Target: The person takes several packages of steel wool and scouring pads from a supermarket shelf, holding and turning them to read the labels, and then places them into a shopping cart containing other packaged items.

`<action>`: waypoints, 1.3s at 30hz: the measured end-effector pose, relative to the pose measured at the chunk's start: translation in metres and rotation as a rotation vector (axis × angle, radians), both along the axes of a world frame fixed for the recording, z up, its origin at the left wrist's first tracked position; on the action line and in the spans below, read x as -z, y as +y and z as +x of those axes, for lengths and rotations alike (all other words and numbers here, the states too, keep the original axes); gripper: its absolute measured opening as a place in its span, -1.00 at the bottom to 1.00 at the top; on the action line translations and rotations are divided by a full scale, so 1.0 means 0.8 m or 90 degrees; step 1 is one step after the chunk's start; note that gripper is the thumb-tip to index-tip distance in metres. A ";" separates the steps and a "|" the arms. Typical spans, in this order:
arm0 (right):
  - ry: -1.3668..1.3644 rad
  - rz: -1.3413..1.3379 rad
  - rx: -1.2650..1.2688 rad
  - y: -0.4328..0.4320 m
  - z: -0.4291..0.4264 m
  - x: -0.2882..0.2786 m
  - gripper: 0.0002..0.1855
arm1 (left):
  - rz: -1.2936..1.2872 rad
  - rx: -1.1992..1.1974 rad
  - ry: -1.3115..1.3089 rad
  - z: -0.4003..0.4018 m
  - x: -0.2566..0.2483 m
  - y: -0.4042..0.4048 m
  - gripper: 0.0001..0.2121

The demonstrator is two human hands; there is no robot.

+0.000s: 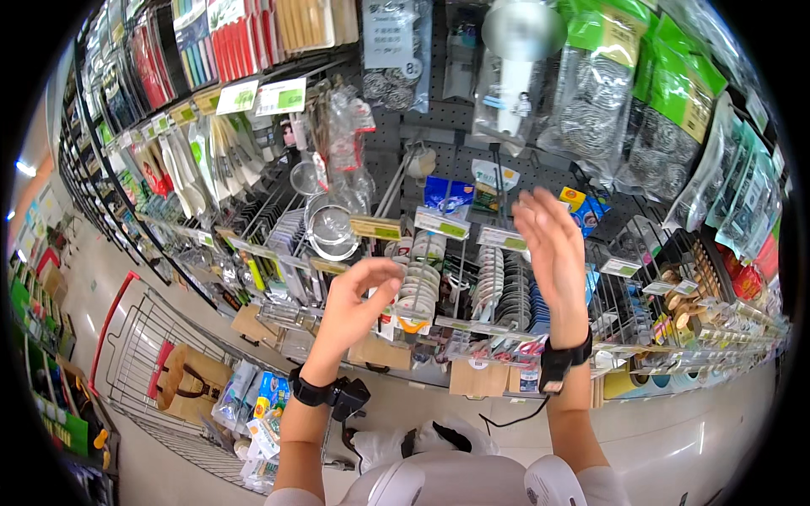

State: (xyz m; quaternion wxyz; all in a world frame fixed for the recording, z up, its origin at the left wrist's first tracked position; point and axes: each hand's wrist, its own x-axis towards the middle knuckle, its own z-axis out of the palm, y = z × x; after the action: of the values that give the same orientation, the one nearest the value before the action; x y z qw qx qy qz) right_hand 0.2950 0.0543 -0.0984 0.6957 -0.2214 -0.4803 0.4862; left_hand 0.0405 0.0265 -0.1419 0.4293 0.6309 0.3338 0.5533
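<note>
My left hand (364, 300) is raised before the shelf hooks with its fingers curled and thumb apart, holding nothing. Near it are a column of carded white round items (419, 284) and a round wire strainer (332, 231). My right hand (552, 246) is upright, palm turned inward, with nothing visible in it. Beside its fingers hangs a blue and yellow packet (585, 210). Between the hands, a dark blue packet (448, 196) and a green and white packet (493, 183) hang on hooks. Both wrists wear black straps with devices.
At the lower left stands a wire shopping cart (130, 329) with a red handle, holding a brown bag and packaged goods. Bagged steel wool scourers (595, 101) hang at the upper right. Price tag holders (441, 222) and metal hooks stick out from the pegboard.
</note>
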 end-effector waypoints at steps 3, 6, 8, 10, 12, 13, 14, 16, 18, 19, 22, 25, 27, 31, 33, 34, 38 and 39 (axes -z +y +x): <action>0.053 -0.020 -0.013 0.037 0.004 -0.030 -0.48 | 0.052 0.014 -0.032 0.030 -0.022 0.007 -0.84; 0.057 -0.051 -0.029 0.073 -0.002 -0.047 -0.43 | 0.087 0.022 -0.029 0.055 -0.037 0.008 -0.84; 0.044 -0.039 -0.027 0.097 -0.010 -0.050 -0.42 | 0.094 0.022 -0.037 0.066 -0.040 0.008 -0.84; 0.016 -0.040 -0.030 0.103 -0.017 -0.056 -0.32 | 0.104 0.021 -0.035 0.070 -0.041 0.010 -0.84; -0.015 -0.031 -0.014 0.102 -0.030 -0.059 -0.31 | 0.112 0.014 -0.036 0.071 -0.044 0.009 -0.84; -0.032 -0.032 0.025 0.095 -0.041 -0.061 -0.37 | 0.114 0.006 -0.038 0.069 -0.045 0.007 -0.84; -0.071 -0.004 0.022 0.089 -0.048 -0.064 -0.37 | 0.117 -0.001 -0.040 0.067 -0.047 0.006 -0.84; -0.096 0.040 0.044 0.072 -0.062 -0.070 -0.58 | 0.113 -0.009 -0.033 0.065 -0.049 0.005 -0.84; -0.073 0.068 0.035 0.064 -0.069 -0.072 -0.59 | 0.115 -0.017 -0.032 0.065 -0.051 0.004 -0.84; -0.062 0.082 0.031 0.060 -0.071 -0.074 -0.59 | 0.118 -0.021 -0.036 0.065 -0.051 0.004 -0.85; 0.000 0.102 0.011 0.032 -0.073 -0.085 -0.68 | 0.123 -0.035 -0.037 0.059 -0.047 0.000 -0.85; 0.017 0.093 0.003 0.016 -0.068 -0.086 -0.74 | 0.116 -0.030 -0.040 0.058 -0.046 -0.003 -0.86; 0.016 0.090 0.016 0.004 -0.064 -0.087 -0.75 | 0.112 -0.021 -0.040 0.058 -0.043 -0.003 -0.86; 0.012 0.091 -0.038 -0.007 -0.062 -0.076 -0.64 | 0.098 -0.026 -0.062 0.054 -0.036 -0.004 -0.86; 0.005 0.064 -0.058 -0.016 -0.065 -0.068 -0.64 | 0.092 -0.030 -0.073 0.049 -0.032 -0.006 -0.86; 0.000 0.050 -0.068 -0.022 -0.067 -0.062 -0.64 | 0.079 -0.029 -0.085 0.046 -0.030 -0.007 -0.84; -0.083 0.007 -0.083 -0.034 -0.076 -0.012 -0.60 | 0.047 -0.022 -0.140 0.029 -0.025 -0.013 -0.78; -0.094 0.026 -0.084 -0.036 -0.083 0.007 -0.54 | 0.043 -0.024 -0.153 0.022 -0.023 -0.016 -0.75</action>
State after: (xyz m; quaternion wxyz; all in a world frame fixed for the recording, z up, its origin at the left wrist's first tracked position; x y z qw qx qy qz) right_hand 0.2284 0.0254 -0.1039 0.6293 -0.2100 -0.5536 0.5034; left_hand 0.0582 0.0133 -0.1232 0.4342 0.5682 0.2726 0.6437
